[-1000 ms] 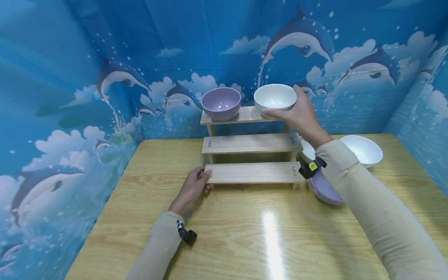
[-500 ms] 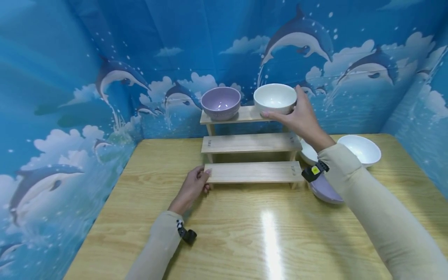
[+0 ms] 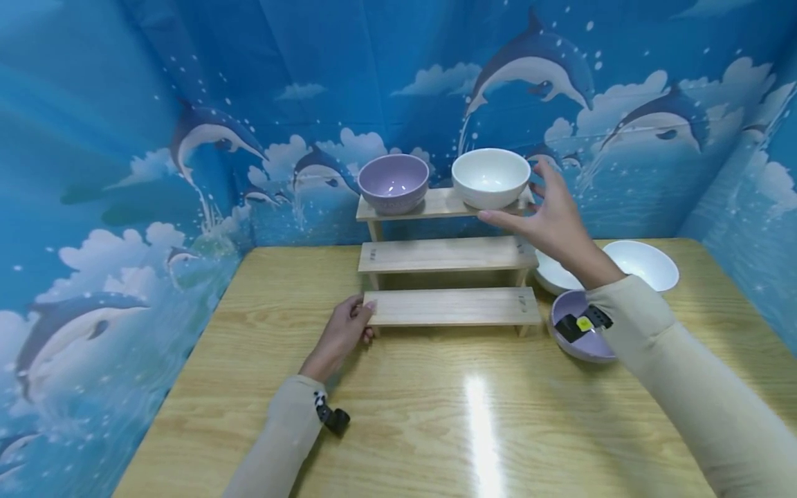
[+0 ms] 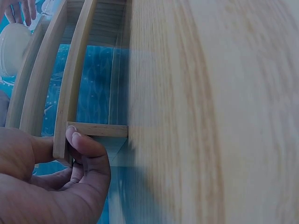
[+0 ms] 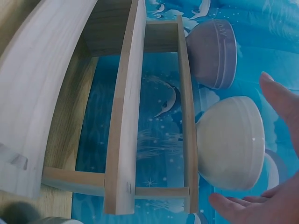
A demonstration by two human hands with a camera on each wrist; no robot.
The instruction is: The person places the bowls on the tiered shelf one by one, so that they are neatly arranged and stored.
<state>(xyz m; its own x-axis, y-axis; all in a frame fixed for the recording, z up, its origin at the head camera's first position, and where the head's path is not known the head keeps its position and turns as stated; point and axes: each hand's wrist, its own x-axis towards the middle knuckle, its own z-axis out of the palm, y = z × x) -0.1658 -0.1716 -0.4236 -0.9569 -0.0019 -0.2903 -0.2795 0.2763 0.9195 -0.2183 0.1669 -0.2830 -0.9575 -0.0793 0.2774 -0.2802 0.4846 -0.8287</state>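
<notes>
A three-tier wooden rack (image 3: 448,256) stands on the table. My left hand (image 3: 342,333) grips the left end of its lowest shelf; in the left wrist view the thumb and curled fingers (image 4: 91,147) pinch the board's end by the leg. On the top shelf sit a purple bowl (image 3: 394,184) at the left and a white bowl (image 3: 490,178) at the right, both upright. My right hand (image 3: 554,214) is beside the white bowl, thumb and fingers spread. The right wrist view shows a gap between these fingers and the white bowl (image 5: 231,143).
Right of the rack, a purple bowl (image 3: 575,335) and a white bowl (image 3: 554,273) stand on the wooden table (image 3: 411,415), with another white bowl (image 3: 644,263) behind my right forearm. A blue dolphin-print cloth (image 3: 349,83) hangs behind and at both sides.
My right hand has let go of the white bowl and drawn back to the right. The bowl stays on the top shelf. My left hand keeps its grip on the rack.
</notes>
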